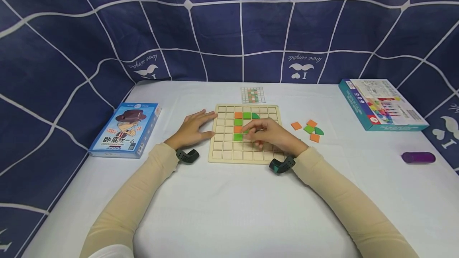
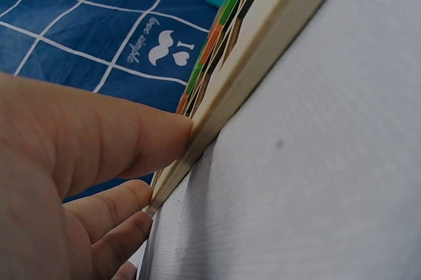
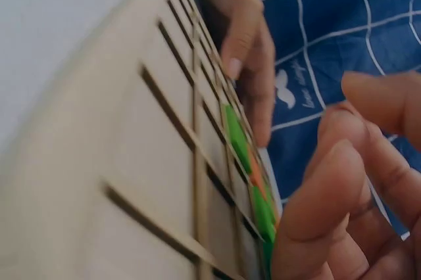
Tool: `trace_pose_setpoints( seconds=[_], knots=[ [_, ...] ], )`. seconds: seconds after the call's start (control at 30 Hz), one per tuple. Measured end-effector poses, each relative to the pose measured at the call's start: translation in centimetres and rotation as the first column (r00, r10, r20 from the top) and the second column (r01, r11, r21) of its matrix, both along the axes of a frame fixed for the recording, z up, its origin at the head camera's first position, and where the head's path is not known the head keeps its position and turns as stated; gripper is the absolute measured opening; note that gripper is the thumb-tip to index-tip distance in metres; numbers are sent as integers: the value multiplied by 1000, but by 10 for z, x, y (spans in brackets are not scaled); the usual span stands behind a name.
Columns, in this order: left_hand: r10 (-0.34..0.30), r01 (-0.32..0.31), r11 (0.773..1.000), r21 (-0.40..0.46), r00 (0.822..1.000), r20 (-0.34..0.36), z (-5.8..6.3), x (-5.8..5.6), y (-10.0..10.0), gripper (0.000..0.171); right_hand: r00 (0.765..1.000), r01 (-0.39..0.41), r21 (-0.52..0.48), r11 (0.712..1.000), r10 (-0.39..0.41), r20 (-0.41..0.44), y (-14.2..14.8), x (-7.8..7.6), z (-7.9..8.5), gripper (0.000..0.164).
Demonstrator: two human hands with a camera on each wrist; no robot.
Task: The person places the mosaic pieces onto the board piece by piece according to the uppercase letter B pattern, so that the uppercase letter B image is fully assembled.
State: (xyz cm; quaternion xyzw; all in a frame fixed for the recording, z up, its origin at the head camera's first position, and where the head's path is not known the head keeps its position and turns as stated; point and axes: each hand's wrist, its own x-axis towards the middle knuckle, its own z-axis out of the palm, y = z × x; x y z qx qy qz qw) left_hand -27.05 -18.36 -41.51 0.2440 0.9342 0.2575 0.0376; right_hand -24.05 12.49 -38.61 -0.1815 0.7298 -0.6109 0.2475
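Observation:
A square wooden grid board (image 1: pixel 223 155) lies on the table with orange and green tiles in its cells. Down one column run an orange tile (image 1: pixel 238 115), a green tile (image 1: pixel 238 122), another orange one and a green one (image 1: pixel 238 137). Along the upper row sit a green square (image 1: pixel 247 115) and a dark green rounded piece (image 1: pixel 255 116). My left hand (image 1: pixel 193 129) touches the board's left edge, fingers fairly straight. Over the board's middle hovers my right hand (image 1: pixel 270 133), fingers loosely bent; the right wrist view shows thumb and fingers apart, nothing between them. It partly hides cells beneath.
Loose orange tiles (image 1: pixel 296 125) and green pieces (image 1: pixel 319 131) lie right of the board. A small pattern card (image 1: pixel 252 95) is behind it. A blue game box (image 1: pixel 123 130) stands left; a teal-edged box (image 1: pixel 383 104) and a purple cylinder (image 1: pixel 418 157) lie right.

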Motion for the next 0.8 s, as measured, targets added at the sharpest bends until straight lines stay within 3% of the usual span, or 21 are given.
trace_pose_setpoints(
  seconds=[0.47, 0.8],
  knots=[
    [-4, 4, 1000, 6, 1000, -4, 0, 1, 0, 70, 998, 40, 63, 997, -37, -55, 48, -19, 14, 39],
    [1, -1, 1000, 5, 1000, -3, 1, 1, 1, 69, 963, 247, 193, 949, -219, -155, 91, -32, 19, 39]
  ],
)
